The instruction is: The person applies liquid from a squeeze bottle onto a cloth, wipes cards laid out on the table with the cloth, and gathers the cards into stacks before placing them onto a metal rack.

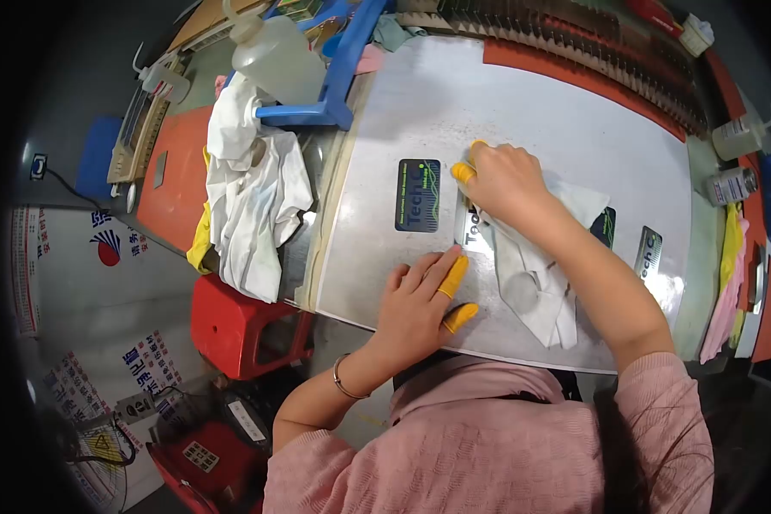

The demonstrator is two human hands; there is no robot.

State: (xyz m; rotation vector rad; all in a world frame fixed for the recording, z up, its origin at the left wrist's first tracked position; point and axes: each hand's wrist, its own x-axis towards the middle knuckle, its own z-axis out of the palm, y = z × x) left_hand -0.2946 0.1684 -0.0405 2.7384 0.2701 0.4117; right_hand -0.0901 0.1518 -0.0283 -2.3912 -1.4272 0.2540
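My right hand (507, 182), with yellow finger cots on the thumb and a finger, is curled over a white cloth (535, 287) whose loose end trails toward me under the forearm. Partly hidden by that hand is a card (473, 230) with "Tech" lettering. My left hand (415, 300) also wears yellow finger cots. Its fingers are stretched out, the tips at the near edge of this card. To the left lies a dark card (418, 195) with green print. Another dark card (607, 224) shows beside the right forearm, and a lighter card (649, 254) lies farther right.
A white-grey work sheet (377, 283) covers the table. Crumpled white cloths (257, 193) hang at the left by a blue frame (338, 103) and a large translucent bottle (278, 60). Dark slotted racks (574, 60) line the back. Bottles (732, 184) stand right; a red stool (231, 325) sits below left.
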